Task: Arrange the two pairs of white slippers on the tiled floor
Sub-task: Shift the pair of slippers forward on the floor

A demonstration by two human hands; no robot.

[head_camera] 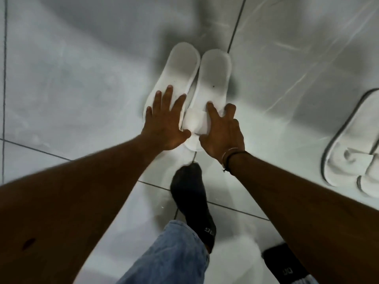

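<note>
Two white slippers lie side by side on the grey tiled floor [82,78], heels pointing away from me. My left hand [166,121] rests flat with spread fingers on the toe end of the left slipper [180,66]. My right hand [222,130] presses on the strap of the right slipper [214,72], fingers over its right edge. A second pair of white slippers [352,156] lies at the right edge of the view, partly cut off, one overlapping the other.
My foot in a black sock [190,197], with a blue jeans leg [172,255], stands just behind the hands. Another black sock [283,265] shows at the bottom right. Dark grout lines cross the glossy tiles.
</note>
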